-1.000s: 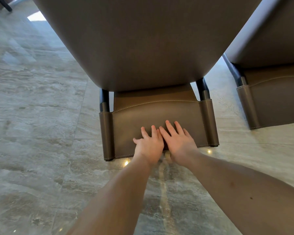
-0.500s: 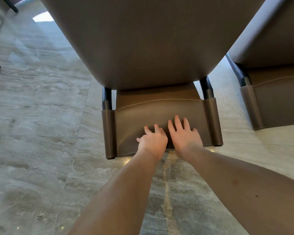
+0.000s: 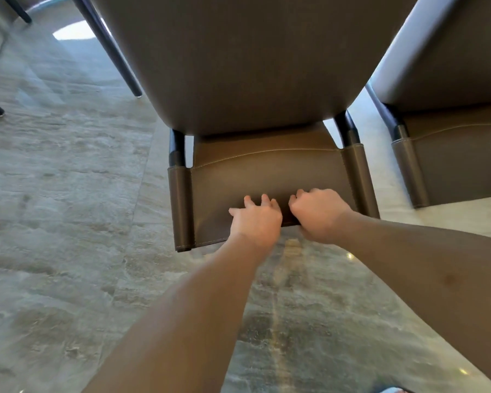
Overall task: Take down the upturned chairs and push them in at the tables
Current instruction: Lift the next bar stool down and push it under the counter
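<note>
I am pressing my left hand (image 3: pixel 255 221), fingers extended, against the smooth, stitched leather backrest (image 3: pixel 267 177); my right hand (image 3: pixel 318 214), fingers curled, is gripping its lower edge.

The left hand (image 3: pixel 255 221) presses the chair backrest (image 3: pixel 267 177); the right hand (image 3: pixel 318 215) grips it.

Chair (image 3: pixel 253 66) cut off at top, neighbouring chair (image 3: pixel 451 160) cropped at right, fingertips of right hand (image 3: pixel 318 214) hidden
</note>
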The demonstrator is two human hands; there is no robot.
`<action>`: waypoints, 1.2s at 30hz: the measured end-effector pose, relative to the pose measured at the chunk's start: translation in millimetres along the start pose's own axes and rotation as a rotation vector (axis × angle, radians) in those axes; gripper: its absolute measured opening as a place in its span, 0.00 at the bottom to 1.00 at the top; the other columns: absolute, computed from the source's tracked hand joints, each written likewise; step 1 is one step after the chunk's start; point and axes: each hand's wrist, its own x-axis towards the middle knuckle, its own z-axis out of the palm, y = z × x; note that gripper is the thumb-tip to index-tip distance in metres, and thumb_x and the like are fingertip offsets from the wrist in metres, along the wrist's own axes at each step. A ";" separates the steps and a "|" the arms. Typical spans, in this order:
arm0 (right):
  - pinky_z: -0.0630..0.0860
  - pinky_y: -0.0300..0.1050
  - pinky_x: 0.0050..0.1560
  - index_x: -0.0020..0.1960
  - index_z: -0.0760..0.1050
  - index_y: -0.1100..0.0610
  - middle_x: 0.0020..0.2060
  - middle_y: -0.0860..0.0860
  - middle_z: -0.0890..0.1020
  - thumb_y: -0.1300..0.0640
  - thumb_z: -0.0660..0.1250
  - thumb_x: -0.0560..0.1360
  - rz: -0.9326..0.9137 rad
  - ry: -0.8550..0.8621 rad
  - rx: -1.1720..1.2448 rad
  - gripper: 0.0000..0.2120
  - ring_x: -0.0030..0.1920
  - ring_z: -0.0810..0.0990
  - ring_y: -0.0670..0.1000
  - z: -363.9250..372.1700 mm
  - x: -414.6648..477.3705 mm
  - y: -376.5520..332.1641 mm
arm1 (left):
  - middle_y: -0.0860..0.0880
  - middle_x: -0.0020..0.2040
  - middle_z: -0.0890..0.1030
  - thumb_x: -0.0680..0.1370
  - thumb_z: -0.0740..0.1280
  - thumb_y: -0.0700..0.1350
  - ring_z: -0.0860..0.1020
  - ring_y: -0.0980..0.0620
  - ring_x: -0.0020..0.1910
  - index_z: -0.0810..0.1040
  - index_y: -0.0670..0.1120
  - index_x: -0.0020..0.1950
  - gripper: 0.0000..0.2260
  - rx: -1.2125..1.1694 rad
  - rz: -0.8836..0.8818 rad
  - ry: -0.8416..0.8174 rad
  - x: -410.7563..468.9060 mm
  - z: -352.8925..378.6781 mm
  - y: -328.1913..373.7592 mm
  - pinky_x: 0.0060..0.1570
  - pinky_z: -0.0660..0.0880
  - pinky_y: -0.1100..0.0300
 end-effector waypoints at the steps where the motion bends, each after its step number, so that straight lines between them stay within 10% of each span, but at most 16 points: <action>1: 0.75 0.50 0.45 0.60 0.74 0.57 0.54 0.55 0.78 0.58 0.63 0.77 -0.001 0.014 0.009 0.12 0.51 0.80 0.57 -2.2 -1.2 1.5 | 0.41 0.78 0.54 0.81 0.56 0.39 0.56 0.32 0.74 0.49 0.41 0.78 0.28 0.012 0.008 0.020 -2.2 -1.7 -1.4 0.60 0.69 0.36; 14: 0.67 0.42 0.29 0.42 0.73 0.50 0.35 0.48 0.76 0.57 0.63 0.75 0.135 0.150 0.074 0.04 0.32 0.74 0.49 -56.3 -34.6 3.4 | 0.46 0.54 0.77 0.77 0.59 0.36 0.77 0.42 0.50 0.72 0.43 0.63 0.14 -0.054 0.038 0.310 -51.4 -45.8 -13.5 0.46 0.76 0.49; 30: 0.64 0.39 0.28 0.51 0.80 0.51 0.39 0.49 0.80 0.50 0.61 0.81 0.211 0.545 0.235 0.10 0.37 0.77 0.50 -134.5 -87.8 25.6 | 0.52 0.43 0.81 0.82 0.60 0.44 0.72 0.51 0.34 0.79 0.55 0.57 0.10 -0.173 -0.084 0.780 -99.6 -130.7 -32.7 0.26 0.59 0.61; 36: 0.73 0.39 0.34 0.52 0.82 0.51 0.40 0.49 0.82 0.51 0.62 0.81 0.199 0.735 0.321 0.10 0.37 0.78 0.49 -176.7 -100.3 39.4 | 0.51 0.44 0.84 0.81 0.62 0.45 0.79 0.49 0.39 0.82 0.51 0.55 0.10 -0.342 -0.071 0.992 -114.8 -170.2 -41.8 0.39 0.79 0.54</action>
